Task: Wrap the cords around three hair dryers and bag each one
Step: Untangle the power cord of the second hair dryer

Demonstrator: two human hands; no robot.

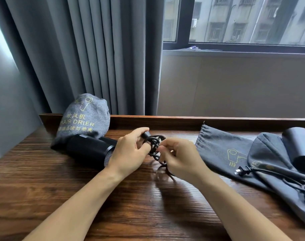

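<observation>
A black hair dryer [90, 150] lies on its side on the wooden table, its handle pointing right. My left hand [129, 150] grips that handle. My right hand [181, 157] pinches the dryer's twisted black cord [154, 142], which loops around the handle's end. A filled grey bag [85, 115] printed "HAIR DRIER" leans at the back left, touching the dryer's body. At the right a second black dryer [299, 146] rests on flat grey bags [221, 148], with its cord and plug [240, 171] lying loose on them.
The wooden table [113, 206] has a raised back rim [165, 120]. Grey curtains [78, 58] hang behind the left half. A window with a sill [235, 49] sits behind the right half.
</observation>
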